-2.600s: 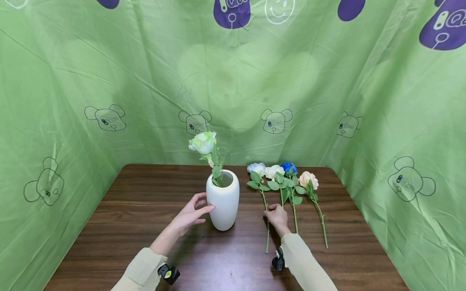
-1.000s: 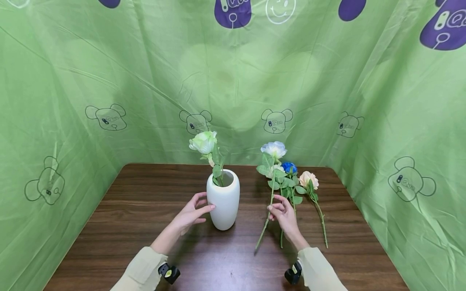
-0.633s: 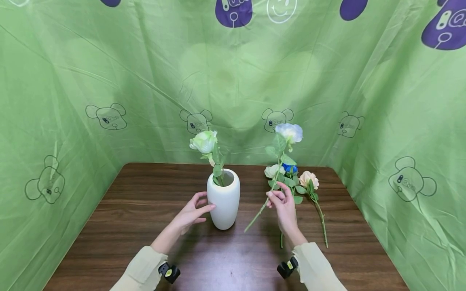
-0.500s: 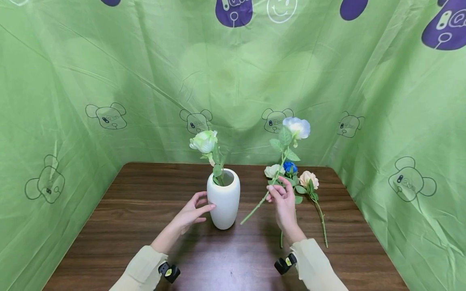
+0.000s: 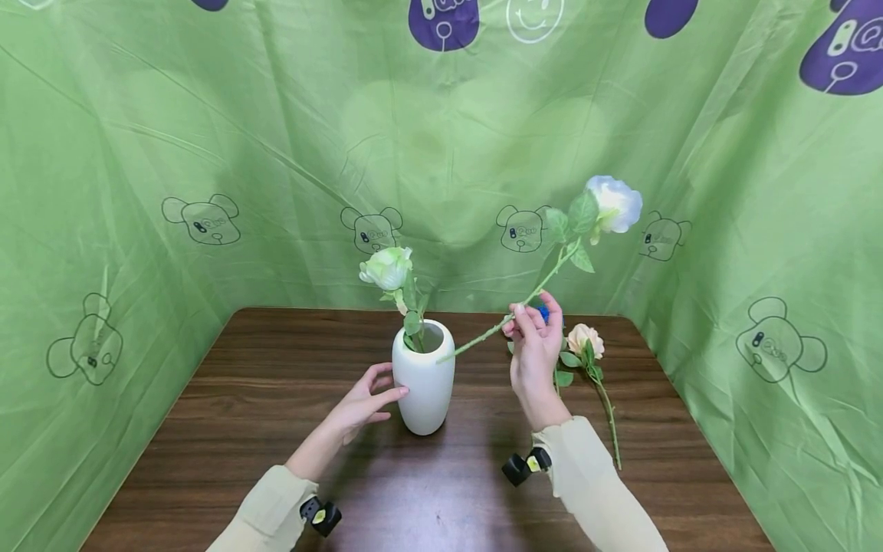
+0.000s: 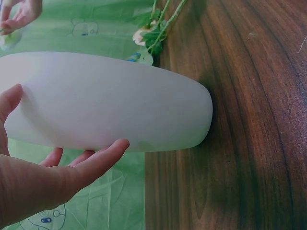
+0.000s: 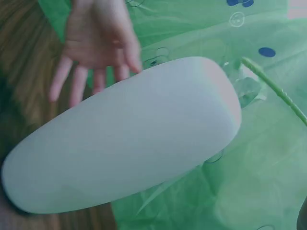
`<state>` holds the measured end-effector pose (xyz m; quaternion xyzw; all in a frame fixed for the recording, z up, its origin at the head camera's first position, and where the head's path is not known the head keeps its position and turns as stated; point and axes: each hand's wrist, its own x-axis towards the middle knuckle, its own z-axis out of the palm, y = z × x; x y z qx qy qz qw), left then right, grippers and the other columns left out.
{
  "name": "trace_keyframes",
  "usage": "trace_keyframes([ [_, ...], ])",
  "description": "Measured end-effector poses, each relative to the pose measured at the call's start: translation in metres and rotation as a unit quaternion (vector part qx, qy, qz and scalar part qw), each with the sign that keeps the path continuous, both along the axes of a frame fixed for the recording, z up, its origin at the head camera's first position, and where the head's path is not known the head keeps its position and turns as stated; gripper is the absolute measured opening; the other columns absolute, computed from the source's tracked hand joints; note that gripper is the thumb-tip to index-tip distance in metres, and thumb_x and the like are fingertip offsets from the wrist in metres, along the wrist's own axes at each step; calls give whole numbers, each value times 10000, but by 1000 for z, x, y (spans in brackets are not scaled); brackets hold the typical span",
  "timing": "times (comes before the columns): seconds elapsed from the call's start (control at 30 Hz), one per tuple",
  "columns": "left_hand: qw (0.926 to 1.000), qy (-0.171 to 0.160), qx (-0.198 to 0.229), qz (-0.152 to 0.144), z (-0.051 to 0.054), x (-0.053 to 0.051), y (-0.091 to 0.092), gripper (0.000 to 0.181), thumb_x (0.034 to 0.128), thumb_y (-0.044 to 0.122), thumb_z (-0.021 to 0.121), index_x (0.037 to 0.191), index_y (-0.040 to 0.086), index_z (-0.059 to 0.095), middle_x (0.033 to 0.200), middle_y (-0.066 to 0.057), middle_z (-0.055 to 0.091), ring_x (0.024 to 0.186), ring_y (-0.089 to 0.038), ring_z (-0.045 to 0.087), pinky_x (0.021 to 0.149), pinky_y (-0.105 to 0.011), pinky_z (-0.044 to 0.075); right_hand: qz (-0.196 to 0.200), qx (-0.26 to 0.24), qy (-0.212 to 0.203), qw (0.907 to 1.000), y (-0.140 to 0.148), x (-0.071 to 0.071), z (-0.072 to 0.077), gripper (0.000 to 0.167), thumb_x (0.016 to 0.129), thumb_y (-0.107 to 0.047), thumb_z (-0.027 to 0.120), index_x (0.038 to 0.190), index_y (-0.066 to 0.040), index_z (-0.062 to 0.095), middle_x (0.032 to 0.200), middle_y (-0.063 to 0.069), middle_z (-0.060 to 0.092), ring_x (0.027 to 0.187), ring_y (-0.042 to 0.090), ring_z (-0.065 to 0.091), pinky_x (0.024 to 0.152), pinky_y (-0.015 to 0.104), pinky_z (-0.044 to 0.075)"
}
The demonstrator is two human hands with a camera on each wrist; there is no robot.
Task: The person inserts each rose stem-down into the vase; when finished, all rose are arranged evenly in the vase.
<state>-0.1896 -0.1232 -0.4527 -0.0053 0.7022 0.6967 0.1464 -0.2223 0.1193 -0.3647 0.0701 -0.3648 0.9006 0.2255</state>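
Green drapes [image 5: 448,153], brown table [image 5: 262,383], vase [image 5: 429,391]

In the head view, your scene is bright and mostly sharp. Pale patches and soft shadows mottle the far green cloth [image 5: 441,153]. A whitish glare sits on the near middle of the desk [image 5: 436,510], with dark shadows beside your left hand [image 5: 360,405]. Your left wrist view is dimmer, the vase [image 5: 423,395] shaded grey. Your right wrist view looks hazy, washed-out and softly blurred.
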Motion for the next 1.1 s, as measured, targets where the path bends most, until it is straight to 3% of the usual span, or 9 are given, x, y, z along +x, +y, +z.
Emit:
trace_keyframes([
  [0.13,10000,14,-19,-33,1,1,0,597,791,228,669,1276,99,346,1275,-193,360,1076,-329,437,784,-459,436,-258,171,253,9992,-5,-8,13,480,804,59,590,1203,-1,331,770,106,560,533,159,517,517,218,464],
  [0.3,10000,-10,-18,-52,0,0,0,600,793,228,669,1279,96,342,1279,-194,357,1074,-319,443,783,-453,437,-456,932,552,9931,-14,-15,19,461,803,83,576,1195,5,347,764,92,571,528,164,536,512,236,469],
  [0.5,10000,-22,12,-38,0,0,0,601,803,206,656,1294,97,326,1284,-194,352,1073,-320,442,778,-464,436,-286,2206,866,9711,-26,-14,18,433,811,82,565,1194,20,372,789,107,541,534,162,551,522,260,486],
  [0.73,10000,11,30,3,0,0,1,592,801,201,659,1287,91,339,1271,-194,372,1053,-311,463,767,-464,441,-112,3756,1114,9200,-38,-5,18,396,806,87,567,1164,43,403,801,194,559,546,279,551,509,390,490],
  [0.97,10000,7,-20,-41,1,1,0,613,785,237,675,1279,98,341,1271,-192,370,1055,-316,462,775,-449,443,-371,5173,1323,8447,-44,-15,-4,367,817,-13,601,1159,-64,480,798,64,613,573,138,558,492,255,462],
  [1.1,10000,-20,-31,4,0,1,0,620,775,247,686,1278,110,349,1272,-176,376,1048,-303,469,767,-439,448,-618,5592,1410,8146,-48,-13,-10,352,810,-34,601,1142,-100,505,773,17,615,574,89,516,476,235,427],
])
